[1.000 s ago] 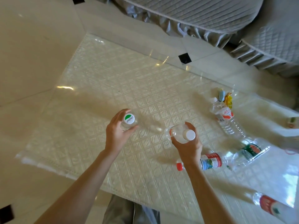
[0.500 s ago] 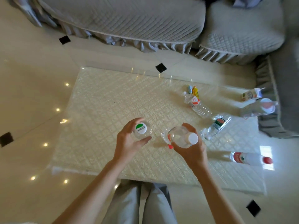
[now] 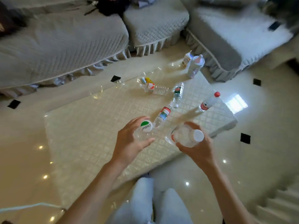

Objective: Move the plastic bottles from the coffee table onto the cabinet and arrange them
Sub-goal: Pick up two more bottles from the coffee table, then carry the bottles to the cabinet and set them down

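Above the coffee table [image 3: 97, 126], her left hand [image 3: 129, 143] grips a green-capped bottle [image 3: 144, 130], her right hand [image 3: 199, 147] a white-capped bottle [image 3: 186, 137].

Dark heap [image 3: 111, 4] on sofa [image 3: 64, 42]: blurred, perhaps clothing.

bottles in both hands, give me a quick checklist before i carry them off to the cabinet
1. Left hand grips the green-capped bottle, fingers curled round it: ok.
2. Right hand grips the white-capped bottle: ok.
3. Both held bottles capped: ok.
4. Coffee table cleared of bottles: not ok. At least the red-capped bottle, the bottle with a red and white label, a green-labelled bottle and another clear bottle lie there.
5. Cabinet in view with a free spot: cannot tell, it is out of frame.
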Tool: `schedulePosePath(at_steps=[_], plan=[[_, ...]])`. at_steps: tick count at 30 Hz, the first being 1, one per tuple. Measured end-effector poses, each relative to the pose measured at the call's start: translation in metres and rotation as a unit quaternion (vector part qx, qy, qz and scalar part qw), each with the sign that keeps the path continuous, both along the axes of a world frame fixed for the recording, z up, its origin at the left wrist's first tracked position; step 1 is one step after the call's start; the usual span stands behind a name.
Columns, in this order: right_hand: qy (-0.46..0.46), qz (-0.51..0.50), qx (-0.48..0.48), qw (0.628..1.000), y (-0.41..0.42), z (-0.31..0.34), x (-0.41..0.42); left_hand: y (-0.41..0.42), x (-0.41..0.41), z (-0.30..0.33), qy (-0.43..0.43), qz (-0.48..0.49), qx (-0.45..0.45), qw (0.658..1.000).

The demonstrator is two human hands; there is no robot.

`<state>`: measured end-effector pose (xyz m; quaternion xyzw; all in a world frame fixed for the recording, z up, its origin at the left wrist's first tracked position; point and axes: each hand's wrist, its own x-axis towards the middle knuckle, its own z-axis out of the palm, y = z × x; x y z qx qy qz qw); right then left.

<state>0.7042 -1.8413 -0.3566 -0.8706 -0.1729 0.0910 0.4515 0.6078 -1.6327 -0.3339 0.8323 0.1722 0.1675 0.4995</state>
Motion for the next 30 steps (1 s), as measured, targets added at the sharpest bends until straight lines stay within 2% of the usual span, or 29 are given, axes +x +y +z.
schedulePosePath(at_steps=[7,16,22,30], plan=[[-0.007,-0.200,-0.013,0.980,-0.110,0.003,-0.084,-0.082,0.003,0.009,0.002,-0.183,0.093,0.979],[-0.012,-0.405,0.028,0.914,-0.252,0.009,-0.228,-0.233,-0.045,0.019,0.003,-0.342,-0.018,0.940],[0.011,-0.497,0.024,0.867,-0.325,0.021,-0.335,-0.332,-0.096,0.020,0.032,-0.431,-0.022,0.902],[0.035,-0.628,0.005,0.777,-0.379,0.022,-0.426,-0.429,-0.127,0.013,0.077,-0.564,-0.034,0.822]])
